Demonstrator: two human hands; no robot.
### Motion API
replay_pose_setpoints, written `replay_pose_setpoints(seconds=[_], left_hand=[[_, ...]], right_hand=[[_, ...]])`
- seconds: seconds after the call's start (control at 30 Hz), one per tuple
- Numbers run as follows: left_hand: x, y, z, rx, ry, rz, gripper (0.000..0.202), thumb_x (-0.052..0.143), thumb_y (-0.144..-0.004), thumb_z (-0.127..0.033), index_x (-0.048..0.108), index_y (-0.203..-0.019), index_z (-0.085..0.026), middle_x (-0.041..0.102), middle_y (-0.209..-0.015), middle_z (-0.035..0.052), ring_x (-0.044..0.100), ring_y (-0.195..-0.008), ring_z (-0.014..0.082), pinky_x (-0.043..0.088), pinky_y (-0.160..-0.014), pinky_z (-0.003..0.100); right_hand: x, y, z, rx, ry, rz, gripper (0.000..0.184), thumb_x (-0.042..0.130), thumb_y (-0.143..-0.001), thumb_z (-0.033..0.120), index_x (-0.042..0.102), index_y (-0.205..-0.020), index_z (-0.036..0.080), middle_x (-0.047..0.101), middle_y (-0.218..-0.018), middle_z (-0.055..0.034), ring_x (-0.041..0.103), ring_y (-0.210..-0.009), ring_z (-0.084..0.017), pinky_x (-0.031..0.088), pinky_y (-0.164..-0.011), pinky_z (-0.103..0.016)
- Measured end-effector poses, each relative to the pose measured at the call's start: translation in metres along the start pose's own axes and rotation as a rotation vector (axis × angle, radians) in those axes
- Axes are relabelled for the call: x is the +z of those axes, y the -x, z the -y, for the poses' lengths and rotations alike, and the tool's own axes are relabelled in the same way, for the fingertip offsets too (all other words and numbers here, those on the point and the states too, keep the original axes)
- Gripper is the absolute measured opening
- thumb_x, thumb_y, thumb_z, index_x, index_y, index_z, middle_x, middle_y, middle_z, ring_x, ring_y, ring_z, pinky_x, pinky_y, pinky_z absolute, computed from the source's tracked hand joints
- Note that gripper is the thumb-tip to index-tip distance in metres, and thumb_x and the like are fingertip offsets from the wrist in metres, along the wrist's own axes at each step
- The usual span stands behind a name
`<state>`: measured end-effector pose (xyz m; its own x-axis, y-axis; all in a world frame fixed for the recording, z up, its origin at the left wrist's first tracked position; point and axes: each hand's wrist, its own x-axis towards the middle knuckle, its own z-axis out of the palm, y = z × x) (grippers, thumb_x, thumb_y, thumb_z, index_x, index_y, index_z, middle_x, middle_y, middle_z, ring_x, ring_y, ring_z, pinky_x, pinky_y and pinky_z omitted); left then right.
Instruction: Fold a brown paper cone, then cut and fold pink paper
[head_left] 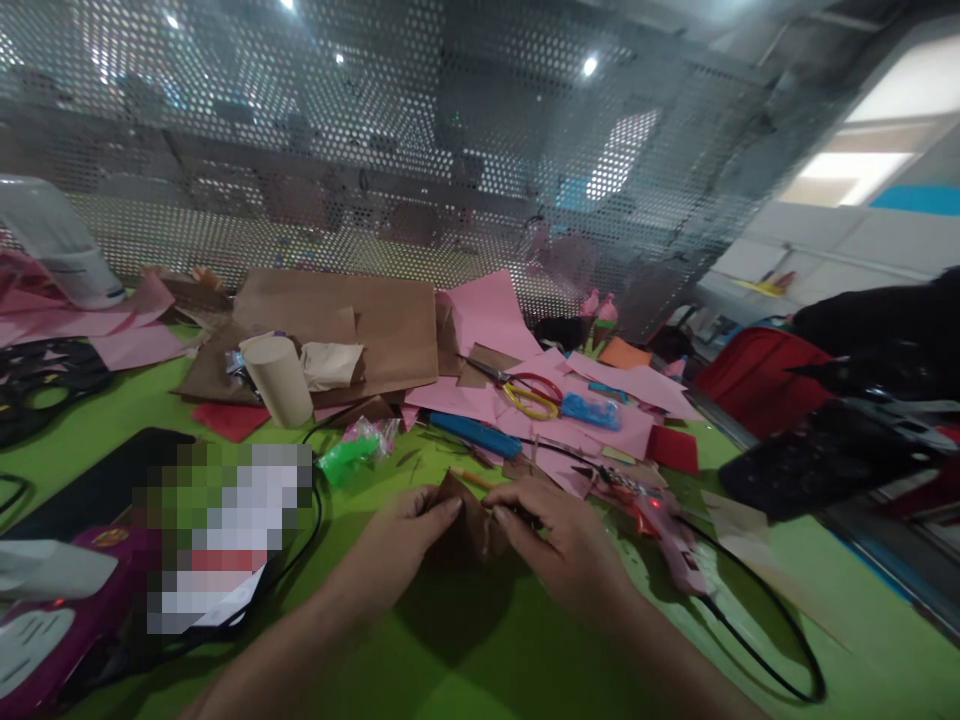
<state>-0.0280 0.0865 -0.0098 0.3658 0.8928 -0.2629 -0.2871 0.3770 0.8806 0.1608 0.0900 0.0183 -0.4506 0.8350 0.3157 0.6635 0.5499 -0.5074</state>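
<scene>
Left hand and right hand both pinch brown paper, fingertips clamped on it, low over green table. Glue gun just right of it.

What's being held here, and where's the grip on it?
A small folded brown paper piece, held by both hands: left hand grips its left edge with the fingertips, right hand its right edge.
</scene>
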Motion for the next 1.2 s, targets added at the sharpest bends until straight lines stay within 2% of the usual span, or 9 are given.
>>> replay_pose_setpoints(seconds=[0.1, 0.2, 0.3, 0.47, 0.73, 1.03, 1.2], left_hand=[[0.001, 0.001, 0.001, -0.002, 0.018, -0.006, 0.021, 0.069, -0.074, -0.038, 0.07, -0.078, -0.017, 0.071, -0.076, 0.0026, 0.061, -0.078, 0.0204, 0.044, -0.079, 0.031], [-0.001, 0.0, 0.003, 0.013, -0.041, -0.02, 0.022, 0.067, -0.076, -0.039, 0.069, -0.08, -0.017, 0.07, -0.078, 0.0025, 0.059, -0.077, 0.0193, 0.043, -0.075, 0.029], [-0.003, -0.002, 0.007, 0.029, -0.099, -0.028, 0.021, 0.066, -0.078, -0.038, 0.069, -0.082, -0.018, 0.068, -0.081, 0.0022, 0.058, -0.08, 0.0194, 0.041, -0.074, 0.029], [-0.007, -0.006, 0.01, 0.036, -0.077, -0.004, 0.022, 0.066, -0.078, -0.039, 0.067, -0.081, -0.018, 0.067, -0.078, 0.0017, 0.056, -0.078, 0.019, 0.041, -0.074, 0.029], [-0.003, -0.003, 0.004, 0.009, -0.039, -0.022, 0.023, 0.068, -0.076, -0.04, 0.066, -0.081, -0.018, 0.068, -0.081, 0.0028, 0.059, -0.083, 0.022, 0.043, -0.079, 0.033], [-0.003, -0.001, 0.003, 0.036, -0.066, -0.027, 0.021, 0.067, -0.079, -0.039, 0.066, -0.079, -0.018, 0.066, -0.076, 0.0008, 0.055, -0.075, 0.0184, 0.04, -0.072, 0.028], [-0.003, -0.002, 0.005, 0.041, -0.024, 0.003, 0.021, 0.067, -0.079, -0.039, 0.068, -0.083, -0.018, 0.069, -0.081, 0.0024, 0.059, -0.08, 0.0202, 0.042, -0.077, 0.03]], right_hand=[[-0.002, 0.001, 0.001, -0.019, -0.018, 0.023, 0.016, 0.048, -0.092, 0.022, 0.064, -0.097, 0.019, 0.07, -0.09, -0.0048, 0.064, -0.08, -0.017, 0.044, -0.069, -0.027], [-0.001, 0.001, 0.003, 0.033, -0.02, 0.052, 0.013, 0.058, -0.089, 0.031, 0.062, -0.09, 0.019, 0.066, -0.083, -0.0033, 0.06, -0.071, -0.016, 0.042, -0.062, -0.025], [0.003, 0.001, 0.004, 0.081, -0.015, 0.03, 0.01, 0.066, -0.083, 0.027, 0.06, -0.081, 0.019, 0.063, -0.074, -0.0006, 0.057, -0.065, -0.014, 0.039, -0.058, -0.024], [0.005, -0.001, 0.006, 0.105, -0.004, 0.012, 0.009, 0.061, -0.085, 0.018, 0.061, -0.076, 0.02, 0.063, -0.069, 0.0012, 0.056, -0.063, -0.013, 0.037, -0.057, -0.023], [0.002, -0.002, 0.008, 0.086, 0.02, 0.019, 0.011, 0.056, -0.085, 0.015, 0.062, -0.076, 0.02, 0.064, -0.071, 0.0006, 0.057, -0.064, -0.014, 0.038, -0.058, -0.024], [0.001, -0.001, 0.007, 0.041, 0.036, 0.027, 0.015, 0.051, -0.089, 0.016, 0.062, -0.08, 0.02, 0.065, -0.073, -0.0009, 0.058, -0.066, -0.015, 0.04, -0.06, -0.024], [-0.001, -0.002, 0.007, 0.049, 0.015, 0.06, 0.018, 0.05, -0.092, 0.019, 0.063, -0.08, 0.02, 0.065, -0.072, -0.0001, 0.059, -0.066, -0.014, 0.04, -0.06, -0.024]])
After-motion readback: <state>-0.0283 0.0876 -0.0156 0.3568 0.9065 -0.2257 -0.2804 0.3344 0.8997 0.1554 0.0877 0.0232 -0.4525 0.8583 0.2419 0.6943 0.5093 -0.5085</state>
